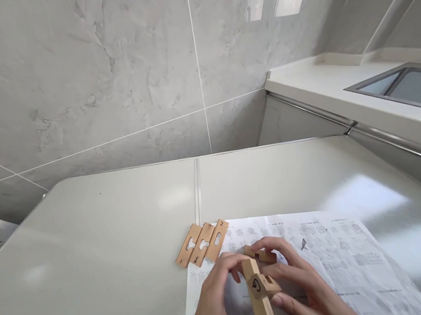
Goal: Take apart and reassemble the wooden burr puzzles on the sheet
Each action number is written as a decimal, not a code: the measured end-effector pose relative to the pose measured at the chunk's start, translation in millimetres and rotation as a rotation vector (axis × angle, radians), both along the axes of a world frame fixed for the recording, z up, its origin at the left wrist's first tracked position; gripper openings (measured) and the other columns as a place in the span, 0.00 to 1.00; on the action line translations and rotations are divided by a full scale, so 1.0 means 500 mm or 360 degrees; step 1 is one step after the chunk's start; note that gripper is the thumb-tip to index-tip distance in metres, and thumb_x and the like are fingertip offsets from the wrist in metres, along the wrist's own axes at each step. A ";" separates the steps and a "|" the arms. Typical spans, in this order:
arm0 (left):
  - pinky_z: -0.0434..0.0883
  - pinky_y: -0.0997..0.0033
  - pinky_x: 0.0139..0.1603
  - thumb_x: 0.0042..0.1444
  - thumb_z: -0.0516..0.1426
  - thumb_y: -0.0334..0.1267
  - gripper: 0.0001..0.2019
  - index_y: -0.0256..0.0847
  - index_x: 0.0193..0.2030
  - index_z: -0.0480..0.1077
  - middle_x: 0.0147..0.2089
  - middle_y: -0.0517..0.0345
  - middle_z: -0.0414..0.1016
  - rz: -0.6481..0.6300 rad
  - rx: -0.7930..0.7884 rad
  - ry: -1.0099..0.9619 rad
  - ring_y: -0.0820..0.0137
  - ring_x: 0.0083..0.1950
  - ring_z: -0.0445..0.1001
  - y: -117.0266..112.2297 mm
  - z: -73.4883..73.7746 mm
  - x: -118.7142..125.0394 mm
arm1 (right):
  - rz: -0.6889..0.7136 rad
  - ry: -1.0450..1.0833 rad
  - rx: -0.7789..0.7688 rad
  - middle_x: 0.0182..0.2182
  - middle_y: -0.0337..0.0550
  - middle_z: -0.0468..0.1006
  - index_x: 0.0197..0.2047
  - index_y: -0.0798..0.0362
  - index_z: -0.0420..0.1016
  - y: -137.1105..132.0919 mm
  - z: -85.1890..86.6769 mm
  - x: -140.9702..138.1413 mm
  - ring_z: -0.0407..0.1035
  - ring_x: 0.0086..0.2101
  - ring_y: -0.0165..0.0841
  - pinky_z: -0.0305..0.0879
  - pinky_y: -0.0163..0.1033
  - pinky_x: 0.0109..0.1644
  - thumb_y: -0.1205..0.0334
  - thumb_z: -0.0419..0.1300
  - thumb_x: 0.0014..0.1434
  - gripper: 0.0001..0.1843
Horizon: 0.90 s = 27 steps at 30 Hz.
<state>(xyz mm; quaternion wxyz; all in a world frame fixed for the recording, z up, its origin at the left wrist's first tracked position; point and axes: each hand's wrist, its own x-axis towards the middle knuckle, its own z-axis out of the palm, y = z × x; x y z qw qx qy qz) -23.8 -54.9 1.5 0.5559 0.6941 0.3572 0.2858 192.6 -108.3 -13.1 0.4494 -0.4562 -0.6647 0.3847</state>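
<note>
Both hands hold a small cluster of interlocked wooden puzzle pieces just above a printed instruction sheet. My left hand pinches the cluster from the left, thumb and fingers closed on it. My right hand grips it from the right and behind, fingers curled round the pieces. One piece shows a handwritten number. Three more flat notched wooden pieces lie side by side on the table, just beyond my hands at the sheet's upper left corner.
A pale grey table with a seam down its middle holds everything. A grey tiled wall stands behind. To the right runs a white counter with a steel sink.
</note>
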 end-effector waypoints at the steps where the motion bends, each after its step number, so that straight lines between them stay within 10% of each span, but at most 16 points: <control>1: 0.74 0.59 0.55 0.50 0.74 0.52 0.32 0.51 0.59 0.70 0.54 0.52 0.75 0.0051 0.0012 0.0033 0.55 0.52 0.75 0.001 -0.001 -0.004 | -0.0012 0.0004 0.0012 0.62 0.54 0.70 0.55 0.40 0.81 -0.001 -0.004 0.001 0.71 0.59 0.53 0.75 0.55 0.60 0.47 0.56 0.74 0.16; 12: 0.72 0.43 0.63 0.56 0.70 0.54 0.30 0.50 0.61 0.67 0.64 0.46 0.69 0.0384 0.0821 0.0672 0.45 0.67 0.68 0.008 -0.049 0.000 | -0.0809 -0.0418 0.0066 0.51 0.50 0.77 0.53 0.43 0.73 0.018 -0.076 0.008 0.70 0.53 0.49 0.71 0.53 0.51 0.59 0.54 0.76 0.08; 27: 0.71 0.39 0.67 0.61 0.67 0.47 0.28 0.47 0.65 0.66 0.70 0.44 0.67 0.0277 0.1205 0.0974 0.43 0.74 0.60 0.013 -0.065 -0.004 | -0.0639 -0.0737 0.0224 0.54 0.51 0.74 0.51 0.45 0.72 0.019 -0.082 0.005 0.67 0.57 0.52 0.72 0.60 0.57 0.66 0.60 0.69 0.09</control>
